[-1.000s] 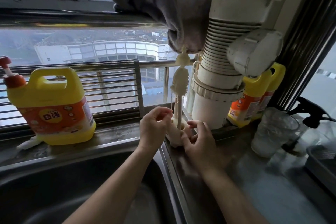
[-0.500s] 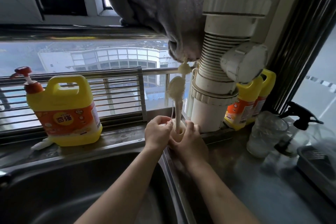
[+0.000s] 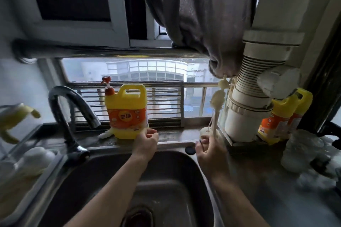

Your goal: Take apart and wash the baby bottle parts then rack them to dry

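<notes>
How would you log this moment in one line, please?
left hand: beside detergent jug, empty | right hand: holds bottle brush upright | bottle parts: none in hand

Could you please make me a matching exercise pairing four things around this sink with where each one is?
Things
1. detergent jug
2. bottle brush
3. faucet
4. grey cloth

Places
A. hanging down in front of the window rail
B. at the sink's back left corner
C. on the ledge beside the left hand
D. upright, above the right hand

Pairs: 1-C, 2-D, 3-B, 4-A
</notes>
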